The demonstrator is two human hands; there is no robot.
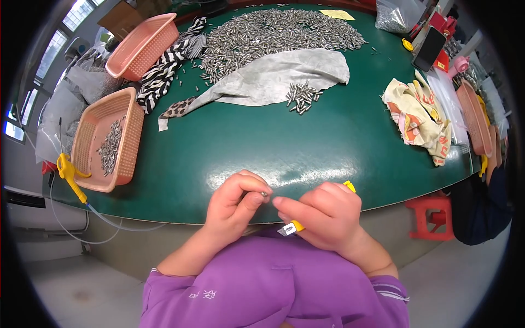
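Left hand (232, 205) is pinching a small metal piece (264, 193) between thumb and forefinger above the tabletop's (180, 180) near edge; right hand (331, 216), one digit extending beside the piece, is curling around a yellow cutter (298, 225). Good handling is probably depending on a steady pinch and keeping the blade (285, 229) clear of fingers.

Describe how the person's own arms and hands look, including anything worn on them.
The left hand and right hand wear no gloves. The forearms are bare up to purple sleeves; white stripes mark the right one.
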